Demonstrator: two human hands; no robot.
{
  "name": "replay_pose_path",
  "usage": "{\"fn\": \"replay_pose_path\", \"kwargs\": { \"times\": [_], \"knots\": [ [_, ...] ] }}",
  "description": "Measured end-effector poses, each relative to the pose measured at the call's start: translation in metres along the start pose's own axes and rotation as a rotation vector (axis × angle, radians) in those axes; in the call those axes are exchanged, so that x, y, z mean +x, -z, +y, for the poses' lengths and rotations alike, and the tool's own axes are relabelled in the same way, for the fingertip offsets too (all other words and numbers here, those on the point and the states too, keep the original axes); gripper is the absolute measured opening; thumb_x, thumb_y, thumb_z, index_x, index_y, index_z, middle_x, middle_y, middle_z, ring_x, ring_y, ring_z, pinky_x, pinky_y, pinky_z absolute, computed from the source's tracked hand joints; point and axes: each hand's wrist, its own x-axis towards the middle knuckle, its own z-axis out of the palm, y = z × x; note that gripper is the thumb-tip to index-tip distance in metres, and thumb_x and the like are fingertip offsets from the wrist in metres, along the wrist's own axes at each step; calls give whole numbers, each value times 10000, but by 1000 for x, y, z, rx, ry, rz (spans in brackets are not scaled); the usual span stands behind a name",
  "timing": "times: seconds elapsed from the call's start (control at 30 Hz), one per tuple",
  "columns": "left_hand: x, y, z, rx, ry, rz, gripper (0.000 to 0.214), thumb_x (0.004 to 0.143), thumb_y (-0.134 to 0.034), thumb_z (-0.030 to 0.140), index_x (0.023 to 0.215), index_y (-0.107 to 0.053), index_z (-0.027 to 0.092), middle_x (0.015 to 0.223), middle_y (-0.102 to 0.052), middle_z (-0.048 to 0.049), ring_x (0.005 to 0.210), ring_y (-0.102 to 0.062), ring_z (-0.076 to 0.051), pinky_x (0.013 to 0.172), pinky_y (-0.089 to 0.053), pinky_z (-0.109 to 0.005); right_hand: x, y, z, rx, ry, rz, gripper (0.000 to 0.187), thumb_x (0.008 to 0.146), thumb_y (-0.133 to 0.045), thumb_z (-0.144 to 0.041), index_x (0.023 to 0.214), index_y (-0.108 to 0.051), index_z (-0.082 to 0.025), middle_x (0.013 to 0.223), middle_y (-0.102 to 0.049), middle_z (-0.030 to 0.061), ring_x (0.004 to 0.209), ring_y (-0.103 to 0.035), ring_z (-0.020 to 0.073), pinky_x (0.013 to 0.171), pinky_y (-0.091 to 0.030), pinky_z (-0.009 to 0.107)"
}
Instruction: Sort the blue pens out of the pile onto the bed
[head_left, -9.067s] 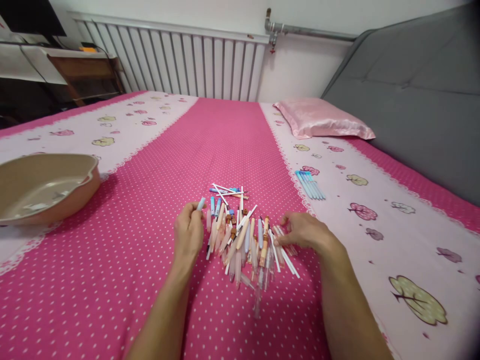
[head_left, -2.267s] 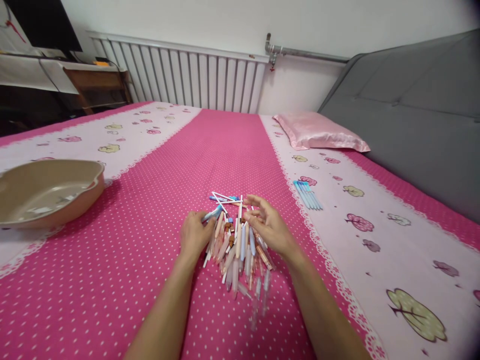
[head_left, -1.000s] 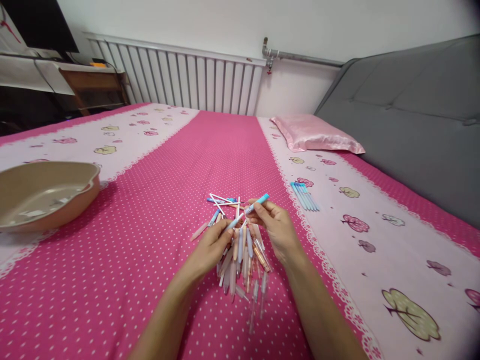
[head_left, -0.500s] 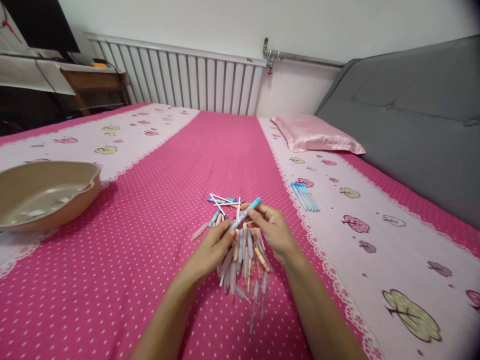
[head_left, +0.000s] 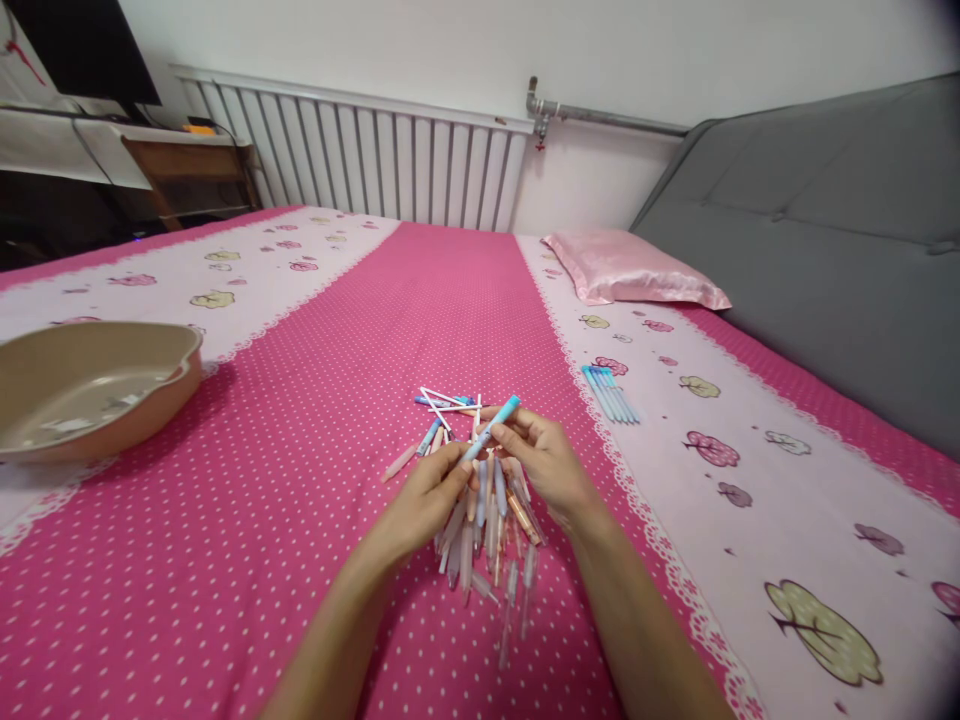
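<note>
A heap of loose pens and pen parts (head_left: 487, 510) in pink, peach, white and blue lies on the pink dotted bedsheet (head_left: 300, 450). Both hands hover over the heap and pinch one light blue pen (head_left: 491, 427) between them. My left hand (head_left: 424, 495) is closed on its lower end. My right hand (head_left: 544, 460) is closed round its upper part, with the blue cap sticking out towards the far side. A neat row of several blue pens (head_left: 611, 392) lies on the pale strip to the right.
A beige heart-shaped basin (head_left: 90, 385) sits at the left on the bed. A pink pillow (head_left: 630, 270) lies at the far right beside the grey headboard (head_left: 825, 230). A white radiator (head_left: 360, 150) and a wooden table (head_left: 180, 165) stand behind.
Both hands left the heap and closed on one blue pen, raising it over the pile. In the last second the pen's two ends have come closer together; the hands have hardly moved.
</note>
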Motion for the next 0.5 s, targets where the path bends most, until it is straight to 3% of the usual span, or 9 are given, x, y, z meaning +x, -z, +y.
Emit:
{"fn": "replay_pose_path", "kwargs": {
  "times": [0.5],
  "knots": [
    [-1, 0, 4, 41, -11, -12, 292, 792, -451, 439, 684, -503, 174, 588, -410, 35, 529, -362, -102, 501, -300, -235, -1, 0, 2, -13, 6, -60, 349, 739, -657, -365, 1041, -634, -193, 878, -665, 50, 766, -624, 172, 695, -489, 315]
  ]
}}
